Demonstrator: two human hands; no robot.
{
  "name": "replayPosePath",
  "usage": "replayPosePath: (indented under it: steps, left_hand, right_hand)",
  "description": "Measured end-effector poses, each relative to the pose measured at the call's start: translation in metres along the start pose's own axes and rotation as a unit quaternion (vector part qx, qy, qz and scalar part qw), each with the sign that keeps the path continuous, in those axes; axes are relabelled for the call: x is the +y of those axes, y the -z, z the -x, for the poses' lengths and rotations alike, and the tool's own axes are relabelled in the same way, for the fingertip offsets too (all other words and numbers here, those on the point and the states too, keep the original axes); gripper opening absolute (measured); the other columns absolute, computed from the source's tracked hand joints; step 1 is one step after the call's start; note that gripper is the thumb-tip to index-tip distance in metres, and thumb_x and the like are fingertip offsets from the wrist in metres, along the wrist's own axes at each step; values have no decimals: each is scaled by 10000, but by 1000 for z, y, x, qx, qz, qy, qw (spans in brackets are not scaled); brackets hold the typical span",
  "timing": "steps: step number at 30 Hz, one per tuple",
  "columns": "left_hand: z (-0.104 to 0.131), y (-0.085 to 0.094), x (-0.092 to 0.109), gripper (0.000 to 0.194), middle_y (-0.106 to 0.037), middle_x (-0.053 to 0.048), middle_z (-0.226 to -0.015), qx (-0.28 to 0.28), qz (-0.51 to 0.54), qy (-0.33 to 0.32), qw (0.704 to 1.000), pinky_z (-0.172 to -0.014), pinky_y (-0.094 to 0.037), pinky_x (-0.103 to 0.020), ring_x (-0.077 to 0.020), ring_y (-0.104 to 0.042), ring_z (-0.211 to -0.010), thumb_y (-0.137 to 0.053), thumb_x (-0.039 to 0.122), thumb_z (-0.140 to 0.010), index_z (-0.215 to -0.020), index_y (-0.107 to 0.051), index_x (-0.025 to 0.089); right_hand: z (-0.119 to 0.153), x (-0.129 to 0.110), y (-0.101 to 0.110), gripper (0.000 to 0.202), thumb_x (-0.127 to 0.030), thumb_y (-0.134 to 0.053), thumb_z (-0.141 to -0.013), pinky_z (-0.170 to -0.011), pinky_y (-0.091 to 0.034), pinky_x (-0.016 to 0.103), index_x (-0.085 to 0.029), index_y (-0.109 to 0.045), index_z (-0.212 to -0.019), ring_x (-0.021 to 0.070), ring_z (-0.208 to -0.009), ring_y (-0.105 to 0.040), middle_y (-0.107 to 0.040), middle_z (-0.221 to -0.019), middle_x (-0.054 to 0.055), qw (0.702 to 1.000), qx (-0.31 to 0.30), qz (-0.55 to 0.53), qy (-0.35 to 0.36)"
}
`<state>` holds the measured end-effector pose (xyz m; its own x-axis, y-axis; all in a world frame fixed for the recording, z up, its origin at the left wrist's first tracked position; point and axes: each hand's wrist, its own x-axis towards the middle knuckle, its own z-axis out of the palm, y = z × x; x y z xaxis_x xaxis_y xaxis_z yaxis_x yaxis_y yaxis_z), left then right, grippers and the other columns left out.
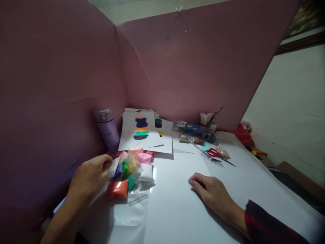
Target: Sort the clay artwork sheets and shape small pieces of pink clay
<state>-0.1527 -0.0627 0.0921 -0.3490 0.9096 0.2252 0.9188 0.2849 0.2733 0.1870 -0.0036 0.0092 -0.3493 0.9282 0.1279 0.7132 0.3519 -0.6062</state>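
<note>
At the left, my left hand [92, 174] is closed at the side of a heap of small clear packets, its fingertips against a white packet [113, 168]. The packets look like soft coloured modelling clay. In front of the heap lies an orange-red packet [119, 189]; a pink packet [144, 158] and another white packet [146, 173] are farther back. An opened clear plastic bag [129, 213] spreads under and in front of them. My right hand [208, 188] rests on the white tabletop [170, 210], fingers curled in, with nothing visible in them.
A purple bottle [108, 132] stands at the back left beside painted paper sheets [129, 132]. Red-handled scissors [213, 153], small packets [197, 140] and a filled plastic pouch [189, 128] lie at the back right. Pink panels [190, 74] enclose the left and back.
</note>
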Motion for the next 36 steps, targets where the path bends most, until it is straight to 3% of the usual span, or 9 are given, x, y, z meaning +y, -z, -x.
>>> replayPosePath:
  steps: [2,6,12,17,23,27,30,33,36]
  left_hand:
    - [2,-3,-1,293,-686,-104,-842,-28,-63,13,998,-596,-348,-304,-280,-622,-774,-371,320,-882,-882,-641,208]
    - [9,-17,4,223,-685,-104,-888,-55,-131,-24,990,-593,-348,-305,-300,-626,-841,-442,331,-873,-927,-617,205]
    - [17,-34,3,298,-656,-103,-958,-2,-155,-64,986,-615,-373,-294,-252,-615,-859,-332,172,-903,-1085,-568,184]
    - [14,-41,-2,266,-644,-84,-858,36,-172,-78,981,-582,-363,-291,-234,-615,-773,-299,137,-899,-925,-561,174]
    - [7,-36,-4,240,-623,-106,-896,209,-107,-127,964,-717,-416,-336,-255,-587,-826,-364,167,-874,-963,-586,145]
    - [8,-26,1,233,-615,-81,-934,273,86,-109,952,-752,-442,-322,-224,-590,-830,-432,221,-850,-1002,-598,162]
    - [9,-21,9,227,-625,-29,-846,204,335,-21,920,-669,-465,-274,-174,-596,-729,-541,279,-794,-993,-611,193]
    - [10,-19,24,269,-641,-17,-806,77,545,36,834,-623,-474,-255,-148,-595,-674,-660,311,-710,-940,-627,176]
    - [11,-20,47,294,-658,-44,-845,-63,639,59,764,-610,-478,-255,-147,-607,-688,-715,293,-668,-913,-637,149]
  right_hand:
    - [0,1,0,262,-385,-452,-887,-611,-346,279,-228,-619,-760,159,-618,-564,-654,-664,-17,1000,-2,1,0]
    - [-1,1,1,263,-387,-451,-886,-613,-349,283,-225,-616,-760,167,-626,-563,-654,-672,-8,1000,-6,8,0]
    - [-1,2,-1,268,-389,-448,-891,-607,-348,282,-223,-607,-754,158,-605,-550,-644,-654,-11,1000,-6,5,2]
    - [0,3,-1,260,-379,-454,-890,-605,-346,283,-219,-612,-759,159,-612,-552,-645,-661,-8,1000,-4,8,4]
    - [0,2,0,263,-389,-453,-892,-609,-349,280,-226,-611,-758,156,-615,-561,-650,-666,-18,1000,-4,1,2]
    - [-1,2,-1,265,-392,-453,-893,-608,-353,275,-229,-609,-754,152,-616,-561,-648,-664,-23,1000,-2,-2,3]
    - [-2,2,-1,260,-388,-458,-890,-603,-356,276,-228,-611,-752,151,-608,-557,-645,-654,-22,1000,-4,-1,1]
    - [-2,2,-1,259,-385,-467,-885,-598,-359,279,-222,-613,-746,147,-593,-546,-640,-647,-19,1000,-1,-2,1]
    - [-1,2,-1,294,-409,-472,-884,-590,-373,279,-207,-611,-720,141,-585,-528,-614,-627,-12,999,7,-31,2]
